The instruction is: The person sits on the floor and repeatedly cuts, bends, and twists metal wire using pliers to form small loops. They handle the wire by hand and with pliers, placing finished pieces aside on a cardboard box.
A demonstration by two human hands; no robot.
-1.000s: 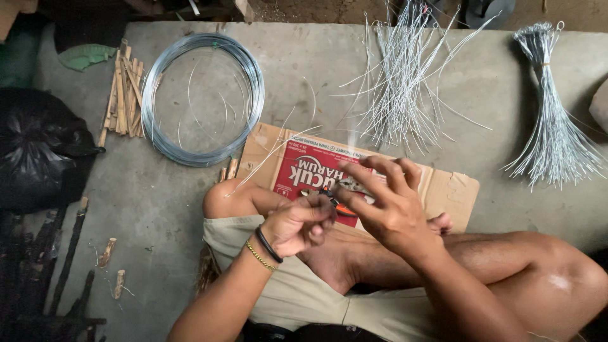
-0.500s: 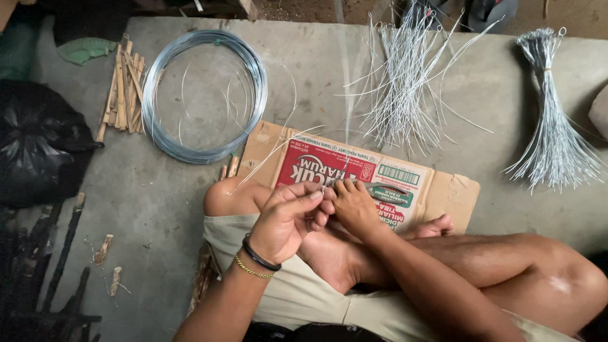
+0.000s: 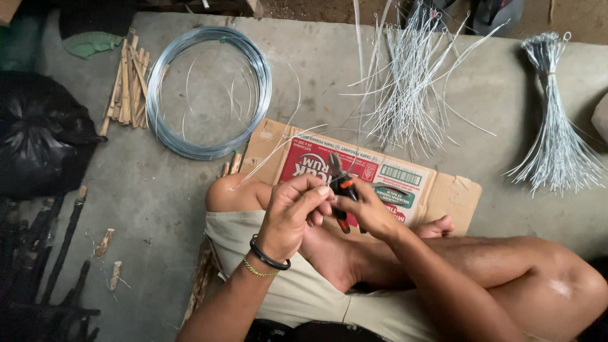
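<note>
My right hand (image 3: 368, 212) grips small pliers (image 3: 340, 187) with orange-and-black handles, jaws pointing up over a flattened cardboard box (image 3: 443, 190). My left hand (image 3: 292, 215), wearing a black band and a thin gold bracelet, pinches a thin steel wire (image 3: 278, 152) right beside the pliers' jaws. The wire runs up and left from the fingers toward the coil. Both hands meet above my crossed legs.
A coil of grey wire (image 3: 209, 92) lies on the concrete at upper left, with bamboo sticks (image 3: 126, 85) beside it. Loose cut wires (image 3: 405, 95) fan out at top centre. A tied wire bundle (image 3: 557, 133) is at right. A black bag (image 3: 38, 139) sits left.
My right hand has come down from an open, raised position and closed on the pliers. Both hands have drawn together at the wire over the cardboard.
</note>
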